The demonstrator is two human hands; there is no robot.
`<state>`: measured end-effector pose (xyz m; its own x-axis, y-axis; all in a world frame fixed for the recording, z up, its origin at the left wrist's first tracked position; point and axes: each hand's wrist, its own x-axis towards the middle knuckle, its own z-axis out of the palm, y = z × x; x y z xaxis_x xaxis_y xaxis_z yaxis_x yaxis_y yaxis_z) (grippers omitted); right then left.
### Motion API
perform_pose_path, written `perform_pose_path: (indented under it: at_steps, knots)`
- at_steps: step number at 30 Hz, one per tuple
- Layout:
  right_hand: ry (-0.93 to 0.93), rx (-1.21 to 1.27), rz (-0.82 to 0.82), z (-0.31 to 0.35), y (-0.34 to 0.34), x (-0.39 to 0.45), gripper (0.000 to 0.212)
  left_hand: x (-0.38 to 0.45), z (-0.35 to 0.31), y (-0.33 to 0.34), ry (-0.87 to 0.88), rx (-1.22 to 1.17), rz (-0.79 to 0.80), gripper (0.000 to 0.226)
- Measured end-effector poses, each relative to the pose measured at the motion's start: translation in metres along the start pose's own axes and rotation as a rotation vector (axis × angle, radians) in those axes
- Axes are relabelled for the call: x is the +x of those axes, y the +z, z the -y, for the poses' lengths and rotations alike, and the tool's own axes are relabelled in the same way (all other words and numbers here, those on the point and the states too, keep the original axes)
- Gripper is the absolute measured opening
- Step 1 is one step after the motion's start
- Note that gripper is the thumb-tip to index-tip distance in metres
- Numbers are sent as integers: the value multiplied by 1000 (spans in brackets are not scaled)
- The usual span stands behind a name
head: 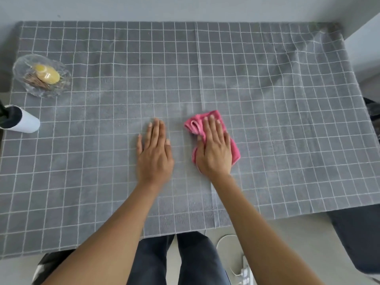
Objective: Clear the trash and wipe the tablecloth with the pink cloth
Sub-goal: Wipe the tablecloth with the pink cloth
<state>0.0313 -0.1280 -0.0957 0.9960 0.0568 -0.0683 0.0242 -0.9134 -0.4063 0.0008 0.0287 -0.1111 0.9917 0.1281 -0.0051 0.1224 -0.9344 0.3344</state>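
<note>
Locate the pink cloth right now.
In the head view the pink cloth lies flat on the grey checked tablecloth, just right of centre, pressed under the right hand, with the left hand flat beside it.

Checked tablecloth [267, 99] under pink cloth [234, 150], glass dish [24, 64]

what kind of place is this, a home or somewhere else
Probably a home dining or side table: a grey checked tablecloth, a glass dish of small items at its left edge, and a power strip on the floor.

One head-worn wide-angle view looks steeply down from close above the tabletop [267, 99], facing forward toward the far wall.
</note>
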Motion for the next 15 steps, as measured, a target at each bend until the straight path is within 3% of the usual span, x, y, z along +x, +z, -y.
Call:
perform_pose_path:
  at_steps: [3, 9, 13, 15]
  knots:
    - [-108, 23, 37, -30, -12, -19, 51, 1, 1, 0, 11, 6, 6, 54]
    - [280, -19, -81, -90, -35, -34, 55, 1, 2, -1, 24, -1, 15, 55]
    - [434, 20, -148, -64, -22, -40, 55, 3, 4, 0, 20, 1, 36, 57]
    - [423, 22, -128, -39, -12, -53, 57, 3, 5, -1, 29, -20, 70, 55]
